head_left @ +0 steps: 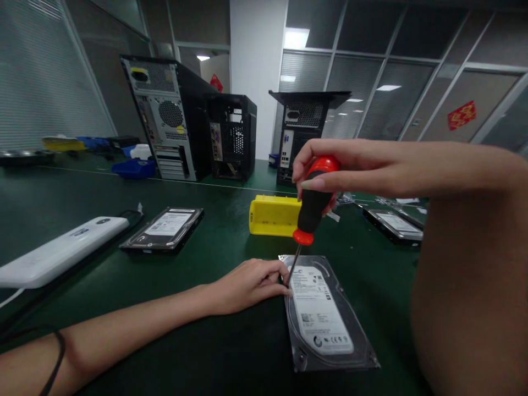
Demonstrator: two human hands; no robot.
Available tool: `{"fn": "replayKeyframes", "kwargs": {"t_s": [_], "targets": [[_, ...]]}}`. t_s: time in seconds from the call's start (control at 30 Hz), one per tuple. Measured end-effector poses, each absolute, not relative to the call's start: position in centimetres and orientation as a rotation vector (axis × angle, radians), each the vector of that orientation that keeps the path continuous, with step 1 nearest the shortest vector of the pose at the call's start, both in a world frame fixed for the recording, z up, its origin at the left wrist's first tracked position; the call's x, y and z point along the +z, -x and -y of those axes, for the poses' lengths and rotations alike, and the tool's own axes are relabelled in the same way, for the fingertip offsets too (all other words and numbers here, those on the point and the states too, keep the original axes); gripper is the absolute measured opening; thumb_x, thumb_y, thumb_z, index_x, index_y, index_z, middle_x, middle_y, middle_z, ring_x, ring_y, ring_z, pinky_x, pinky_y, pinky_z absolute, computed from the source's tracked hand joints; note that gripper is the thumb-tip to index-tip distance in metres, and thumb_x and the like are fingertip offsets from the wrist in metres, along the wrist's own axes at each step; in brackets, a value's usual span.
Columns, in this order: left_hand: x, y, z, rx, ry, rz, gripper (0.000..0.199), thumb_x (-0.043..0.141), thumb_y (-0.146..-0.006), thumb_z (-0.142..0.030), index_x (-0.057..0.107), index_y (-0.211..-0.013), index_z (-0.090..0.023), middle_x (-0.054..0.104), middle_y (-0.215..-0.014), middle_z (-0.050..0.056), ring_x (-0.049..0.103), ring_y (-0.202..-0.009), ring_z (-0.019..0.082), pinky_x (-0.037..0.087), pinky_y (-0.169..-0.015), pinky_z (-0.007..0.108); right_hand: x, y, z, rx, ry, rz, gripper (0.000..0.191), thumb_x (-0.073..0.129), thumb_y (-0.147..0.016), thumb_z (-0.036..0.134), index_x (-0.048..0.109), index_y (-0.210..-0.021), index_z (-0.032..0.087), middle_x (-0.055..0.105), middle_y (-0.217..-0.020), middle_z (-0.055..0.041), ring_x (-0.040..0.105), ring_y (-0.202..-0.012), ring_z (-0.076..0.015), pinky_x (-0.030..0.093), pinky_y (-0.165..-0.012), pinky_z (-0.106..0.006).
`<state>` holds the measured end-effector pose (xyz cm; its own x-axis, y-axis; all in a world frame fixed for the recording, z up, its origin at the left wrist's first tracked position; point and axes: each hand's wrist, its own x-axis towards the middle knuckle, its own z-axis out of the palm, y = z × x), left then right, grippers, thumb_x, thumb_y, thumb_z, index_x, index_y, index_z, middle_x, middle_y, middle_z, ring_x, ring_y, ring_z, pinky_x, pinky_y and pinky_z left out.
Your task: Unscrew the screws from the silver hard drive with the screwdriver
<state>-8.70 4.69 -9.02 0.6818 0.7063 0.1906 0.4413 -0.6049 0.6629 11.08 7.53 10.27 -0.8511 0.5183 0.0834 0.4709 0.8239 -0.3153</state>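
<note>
A hard drive (324, 313) with a white label lies flat on the green tabletop in front of me. My right hand (330, 170) is wrapped round the red and black handle of a screwdriver (312, 212), held from above. Its thin shaft slants down to the left edge of the drive. Beside that tip, my left hand (256, 283) rests low with thumb and index finger pinched together at the drive's edge. Whether these fingertips grip the drive, the screwdriver tip or a small screw is hidden.
Another hard drive (165, 228) lies to the left, near a white power strip (66, 247). A yellow bin (274, 217) stands behind my hands. On the right is a third drive (396, 225). Computer cases (169, 121) and a blue bin (134, 169) stand farther back.
</note>
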Motion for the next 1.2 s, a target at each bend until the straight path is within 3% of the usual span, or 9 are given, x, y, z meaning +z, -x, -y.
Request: {"fn": "replayKeyframes", "kwargs": {"t_s": [0.3, 0.5, 0.7, 1.2], "targets": [[-9.3, 8.8, -4.9, 0.594, -2.344, -0.901, 0.016, 0.054, -0.09, -0.031, 0.049, -0.083, -0.018, 0.033, -0.06, -0.008, 0.034, -0.054, 0.009, 0.026, -0.053, 0.02, 10.1, -11.8, -7.7, 0.272, 0.709, 2.847, 0.039, 0.044, -0.087, 0.045, 0.052, -0.118, 0.022, 0.057, -0.109, -0.0007, 0.055, -0.095, -0.0157, 0.046, -0.075, -0.024], [-9.3, 8.7, -4.9, 0.589, -2.397, -0.892, 0.013, 0.051, -0.092, -0.03, 0.048, -0.086, -0.018, 0.037, -0.064, -0.007, 0.038, -0.058, 0.009, 0.028, -0.055, 0.02, 10.0, -11.9, -8.7, 0.287, 0.693, 2.802, 0.045, 0.049, -0.081, 0.055, 0.053, -0.113, 0.024, 0.057, -0.108, 0.0003, 0.059, -0.087, -0.0118, 0.05, -0.064, -0.018], [-9.2, 8.7, -4.8, 0.57, -2.437, -0.907, 0.013, 0.049, -0.093, -0.03, 0.047, -0.086, -0.018, 0.039, -0.068, -0.006, 0.041, -0.06, 0.011, 0.03, -0.057, 0.021, 9.8, -11.0, -9.5, 0.4, 0.559, 2.83, 0.041, 0.051, -0.082, 0.05, 0.056, -0.106, 0.017, 0.06, -0.092, 0.0001, 0.056, -0.075, -0.0082, 0.045, -0.058, -0.016], [-9.1, 8.4, -4.3, 0.629, -2.546, -0.947, 0.015, 0.049, -0.093, -0.03, 0.049, -0.085, -0.017, 0.046, -0.07, -0.004, 0.044, -0.06, 0.012, 0.031, -0.056, 0.022, 10.0, -10.9, -8.5, 0.415, 0.483, 2.86, 0.034, 0.052, -0.084, 0.042, 0.056, -0.108, 0.018, 0.059, -0.102, 0.0014, 0.059, -0.086, -0.0081, 0.049, -0.065, -0.014]]}}
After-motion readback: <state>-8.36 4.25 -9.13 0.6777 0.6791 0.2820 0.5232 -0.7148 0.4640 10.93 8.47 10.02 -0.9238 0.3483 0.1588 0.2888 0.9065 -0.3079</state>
